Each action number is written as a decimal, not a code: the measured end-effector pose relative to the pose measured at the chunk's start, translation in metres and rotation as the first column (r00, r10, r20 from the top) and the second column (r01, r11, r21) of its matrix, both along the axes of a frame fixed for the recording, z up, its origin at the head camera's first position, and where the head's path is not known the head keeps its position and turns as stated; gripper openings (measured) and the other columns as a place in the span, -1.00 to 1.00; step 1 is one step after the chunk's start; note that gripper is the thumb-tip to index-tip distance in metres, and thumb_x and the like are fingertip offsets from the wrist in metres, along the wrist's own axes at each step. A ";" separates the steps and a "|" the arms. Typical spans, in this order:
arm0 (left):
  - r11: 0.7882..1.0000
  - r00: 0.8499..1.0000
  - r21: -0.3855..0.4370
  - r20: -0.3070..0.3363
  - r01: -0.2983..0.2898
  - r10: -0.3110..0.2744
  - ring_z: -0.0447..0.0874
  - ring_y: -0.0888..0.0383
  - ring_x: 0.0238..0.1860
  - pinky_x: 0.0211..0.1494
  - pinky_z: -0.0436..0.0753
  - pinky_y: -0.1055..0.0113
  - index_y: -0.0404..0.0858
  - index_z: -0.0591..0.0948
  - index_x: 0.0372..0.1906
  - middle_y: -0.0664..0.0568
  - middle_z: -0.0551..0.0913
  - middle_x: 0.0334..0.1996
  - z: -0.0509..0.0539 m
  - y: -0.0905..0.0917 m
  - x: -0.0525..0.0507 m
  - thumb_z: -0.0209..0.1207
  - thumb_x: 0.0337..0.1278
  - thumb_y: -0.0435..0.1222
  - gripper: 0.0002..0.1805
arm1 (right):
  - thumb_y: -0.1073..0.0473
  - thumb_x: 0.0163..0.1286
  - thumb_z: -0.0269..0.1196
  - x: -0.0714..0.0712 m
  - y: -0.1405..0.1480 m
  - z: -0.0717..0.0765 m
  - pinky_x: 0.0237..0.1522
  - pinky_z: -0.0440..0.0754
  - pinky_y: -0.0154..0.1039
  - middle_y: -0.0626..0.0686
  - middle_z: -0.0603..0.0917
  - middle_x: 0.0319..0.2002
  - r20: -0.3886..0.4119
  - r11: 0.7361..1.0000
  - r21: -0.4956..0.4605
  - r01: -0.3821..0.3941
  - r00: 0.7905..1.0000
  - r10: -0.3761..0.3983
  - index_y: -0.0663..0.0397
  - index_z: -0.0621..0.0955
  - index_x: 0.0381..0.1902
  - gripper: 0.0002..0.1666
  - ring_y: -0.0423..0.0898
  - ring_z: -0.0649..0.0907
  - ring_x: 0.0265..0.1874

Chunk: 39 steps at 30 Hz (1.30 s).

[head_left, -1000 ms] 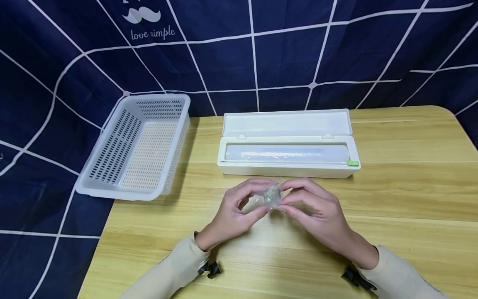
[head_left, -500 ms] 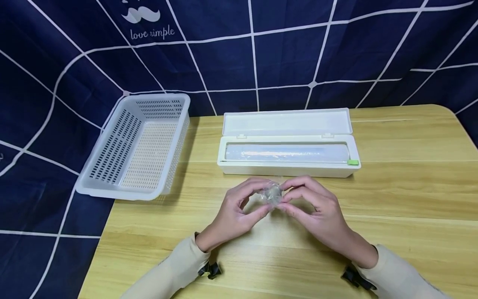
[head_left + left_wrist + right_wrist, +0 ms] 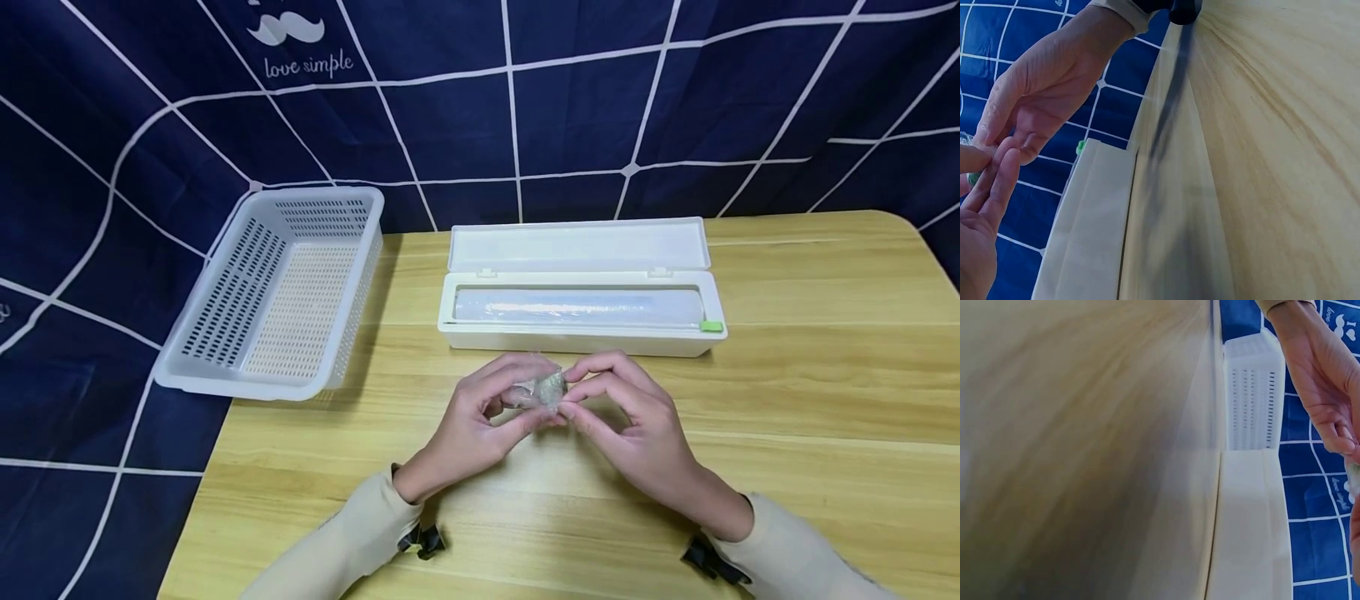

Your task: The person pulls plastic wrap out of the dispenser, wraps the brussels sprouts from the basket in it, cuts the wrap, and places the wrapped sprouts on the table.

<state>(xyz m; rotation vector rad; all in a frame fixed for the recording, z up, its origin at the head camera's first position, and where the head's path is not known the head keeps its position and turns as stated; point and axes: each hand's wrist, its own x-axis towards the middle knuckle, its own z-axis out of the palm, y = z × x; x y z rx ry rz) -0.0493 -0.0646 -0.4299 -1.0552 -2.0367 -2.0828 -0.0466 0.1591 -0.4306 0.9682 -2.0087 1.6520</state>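
Note:
A small grey-green lump in crinkled clear plastic wrap (image 3: 551, 389) is held above the table between both hands in the head view. My left hand (image 3: 491, 412) pinches its left side and the loose film, thumb below and fingers above. Opposite, my right hand (image 3: 645, 429) pinches the right side with thumb and fingertips. Only a bit of the wrapped lump (image 3: 1353, 476) shows at the right edge of the right wrist view. What is inside the film cannot be made out. Just beyond the hands stands a white dispenser box (image 3: 581, 342) with a roll of cling film (image 3: 577, 306) inside.
The dispenser's lid (image 3: 577, 248) is raised at the back, and a green slider (image 3: 710, 327) sits at its right end. A white perforated basket (image 3: 352, 333) stands at the table's left edge. A dark blue checked cloth (image 3: 570, 117) hangs behind the wooden table (image 3: 810, 400).
The wrapped lump has been turned a little between the fingertips, and the film around it lies differently. My left fingertips have shifted slightly over the wrap. Basket and dispenser stay put.

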 end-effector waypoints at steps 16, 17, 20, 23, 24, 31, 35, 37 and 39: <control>0.996 0.996 0.065 -0.073 -0.054 0.059 0.81 -0.08 0.04 -0.15 0.85 0.11 -0.50 0.71 0.08 -0.32 0.76 0.11 -0.003 0.000 -0.002 0.42 0.18 -0.69 -0.64 | 0.30 0.50 0.42 0.003 -0.005 -0.004 0.20 0.67 -0.30 0.24 0.68 0.00 0.031 0.998 -0.048 -0.049 0.998 0.051 0.23 0.74 -0.17 -0.92 0.03 0.67 0.08; 0.996 0.996 0.068 -0.071 -0.057 0.062 0.81 -0.09 0.06 -0.11 0.85 0.09 -0.51 0.70 0.08 -0.33 0.75 0.11 -0.003 0.000 -0.002 0.41 0.18 -0.70 -0.64 | 0.33 0.46 0.42 0.003 -0.005 -0.004 0.19 0.68 -0.30 0.24 0.69 0.00 0.023 0.998 -0.036 -0.042 0.999 0.043 0.23 0.74 -0.16 -0.94 0.02 0.68 0.06; 0.995 0.994 0.067 -0.072 -0.076 0.081 0.81 -0.10 0.05 -0.06 0.85 0.07 -0.50 0.68 0.10 -0.34 0.74 0.13 -0.004 0.000 -0.001 0.40 0.19 -0.70 -0.62 | 0.39 0.35 0.41 0.002 -0.005 -0.003 0.14 0.69 -0.33 0.22 0.70 -0.01 0.002 1.000 0.000 -0.018 1.000 0.018 0.21 0.75 -0.15 -0.87 -0.02 0.69 -0.02; 0.995 0.993 0.058 -0.078 -0.084 0.089 0.83 -0.10 -0.05 0.01 0.84 0.04 -0.51 0.63 0.18 -0.35 0.72 0.13 -0.003 0.000 0.000 0.39 0.16 -0.72 -0.53 | 0.43 0.30 0.39 0.002 -0.006 -0.003 0.06 0.69 -0.36 0.24 0.69 0.00 0.003 1.000 0.003 -0.023 1.000 0.023 0.23 0.75 -0.13 -0.81 -0.04 0.68 -0.07; 0.995 0.992 0.051 -0.081 -0.089 0.093 0.83 -0.09 -0.09 0.01 0.84 0.05 -0.51 0.63 0.21 -0.35 0.72 0.13 -0.003 0.000 0.000 0.39 0.15 -0.73 -0.50 | 0.41 0.34 0.40 0.002 -0.006 -0.003 0.04 0.70 -0.37 0.24 0.69 0.00 0.007 1.000 0.001 -0.028 1.000 0.028 0.23 0.75 -0.12 -0.83 -0.04 0.68 -0.08; 0.992 0.985 0.014 -0.117 -0.127 0.127 0.71 -0.05 -0.08 -0.06 0.83 0.12 -0.49 0.68 0.19 -0.29 0.67 0.11 -0.003 0.000 0.000 0.41 0.12 -0.72 -0.51 | -0.03 0.60 0.40 0.003 -0.008 0.001 -0.01 0.72 -0.38 0.21 0.69 0.01 0.017 1.000 0.023 -0.006 1.000 0.006 0.24 0.73 -0.08 -0.61 -0.03 0.69 -0.10; 0.993 0.987 0.015 -0.110 -0.119 0.120 0.73 -0.01 -0.11 -0.10 0.84 0.14 -0.47 0.71 0.14 -0.29 0.66 0.12 -0.002 0.001 0.000 0.44 0.13 -0.70 -0.55 | -0.07 0.57 0.41 0.002 -0.009 0.004 -0.03 0.72 -0.38 0.20 0.70 -0.01 -0.006 0.999 0.033 0.023 1.000 -0.023 0.26 0.73 -0.07 -0.57 -0.03 0.69 -0.14; 0.994 0.988 0.011 -0.105 -0.110 0.110 0.75 -0.03 -0.05 -0.09 0.84 0.14 -0.46 0.73 0.13 -0.29 0.68 0.13 -0.001 0.001 -0.001 0.44 0.15 -0.70 -0.58 | -0.07 0.58 0.41 0.001 -0.009 0.005 -0.02 0.71 -0.39 0.20 0.71 -0.03 -0.022 0.998 0.037 0.043 0.999 -0.042 0.26 0.73 -0.10 -0.57 -0.04 0.69 -0.12; 0.994 0.988 0.002 -0.110 -0.109 0.108 0.76 -0.04 0.00 -0.09 0.84 0.15 -0.45 0.74 0.11 -0.28 0.71 0.13 -0.001 0.002 -0.001 0.43 0.16 -0.69 -0.60 | -0.07 0.58 0.41 0.000 -0.010 0.006 0.02 0.70 -0.39 0.19 0.71 -0.05 -0.034 0.998 0.033 0.057 0.998 -0.055 0.25 0.74 -0.13 -0.58 -0.05 0.69 -0.09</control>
